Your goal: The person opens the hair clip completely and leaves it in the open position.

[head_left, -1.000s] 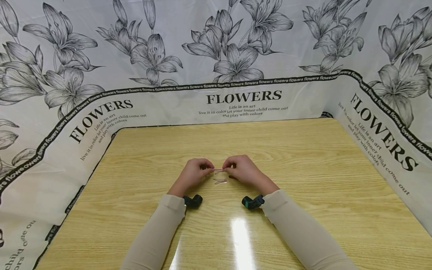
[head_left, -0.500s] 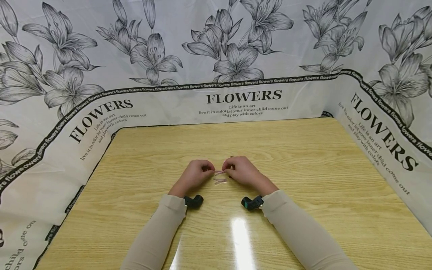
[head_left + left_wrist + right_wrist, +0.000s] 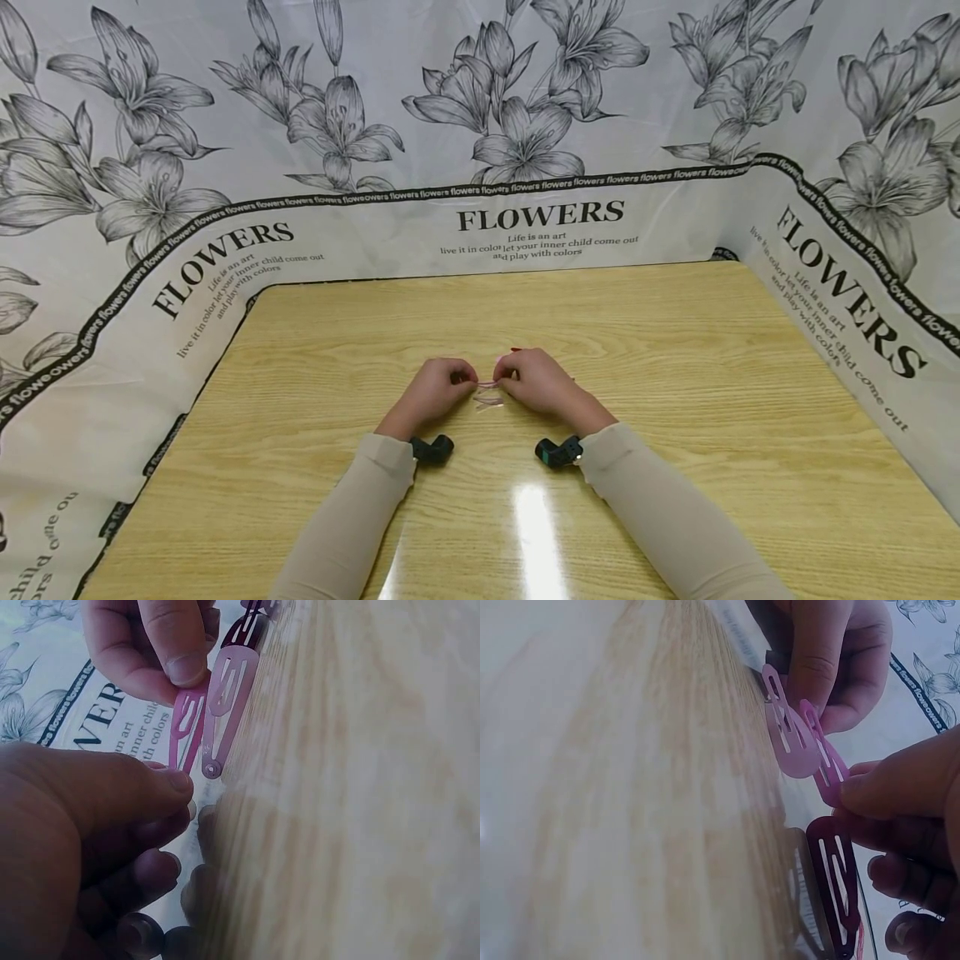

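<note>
Both hands hold a bright pink snap hair clip point(image 3: 187, 724) between them. My left hand point(image 3: 441, 390) pinches its narrow end with thumb and forefinger. My right hand point(image 3: 538, 379) pinches its rounded end, the thumb pressing on it in the right wrist view. A pale pink snap hair clip point(image 3: 489, 402) lies on the table just nearer than the held one. Beside my right fingers is a dark maroon snap hair clip point(image 3: 832, 881). Past the knuckles of that hand peeks a small red piece point(image 3: 516, 349), mostly hidden.
The wooden table point(image 3: 360, 317) has a bright light reflection near its front. White cloth point(image 3: 360, 237) printed with flowers and lettering rises along its back and sides. Dark camera mounts point(image 3: 432, 450) sit at both wrists.
Both hands have drifted slightly toward the person with the bright pink hair clip between them. The red piece behind the right hand now shows more. The pale pink clip has stayed in place.
</note>
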### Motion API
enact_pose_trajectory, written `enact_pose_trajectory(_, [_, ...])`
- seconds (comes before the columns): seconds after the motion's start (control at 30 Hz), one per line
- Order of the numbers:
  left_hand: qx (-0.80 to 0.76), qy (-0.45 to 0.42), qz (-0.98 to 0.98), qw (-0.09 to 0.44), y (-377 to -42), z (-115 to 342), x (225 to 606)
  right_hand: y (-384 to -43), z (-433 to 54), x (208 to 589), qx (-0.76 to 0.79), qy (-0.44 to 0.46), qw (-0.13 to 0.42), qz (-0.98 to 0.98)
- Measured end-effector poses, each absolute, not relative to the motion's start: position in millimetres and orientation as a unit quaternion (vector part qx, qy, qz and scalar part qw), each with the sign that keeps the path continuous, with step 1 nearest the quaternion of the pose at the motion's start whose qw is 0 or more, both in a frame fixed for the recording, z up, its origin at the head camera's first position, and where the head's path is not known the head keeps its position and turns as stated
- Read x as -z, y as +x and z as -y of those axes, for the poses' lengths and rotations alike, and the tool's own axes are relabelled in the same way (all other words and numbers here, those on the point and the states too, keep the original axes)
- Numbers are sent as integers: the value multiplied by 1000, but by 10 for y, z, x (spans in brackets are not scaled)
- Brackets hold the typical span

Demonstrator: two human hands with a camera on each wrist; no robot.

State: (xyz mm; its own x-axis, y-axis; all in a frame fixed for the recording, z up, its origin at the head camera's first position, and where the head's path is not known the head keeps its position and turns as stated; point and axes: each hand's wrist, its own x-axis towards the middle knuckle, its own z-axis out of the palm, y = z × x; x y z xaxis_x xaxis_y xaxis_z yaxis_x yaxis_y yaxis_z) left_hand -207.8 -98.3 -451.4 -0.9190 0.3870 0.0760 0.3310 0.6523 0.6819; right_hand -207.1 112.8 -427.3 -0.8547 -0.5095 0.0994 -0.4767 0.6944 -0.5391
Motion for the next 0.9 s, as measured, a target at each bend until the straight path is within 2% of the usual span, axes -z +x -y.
enact_pose_trajectory(0.9, [-337,195,-921,21,-2066,951,4510,-2058,-1109,4248,256,-274,26,-926])
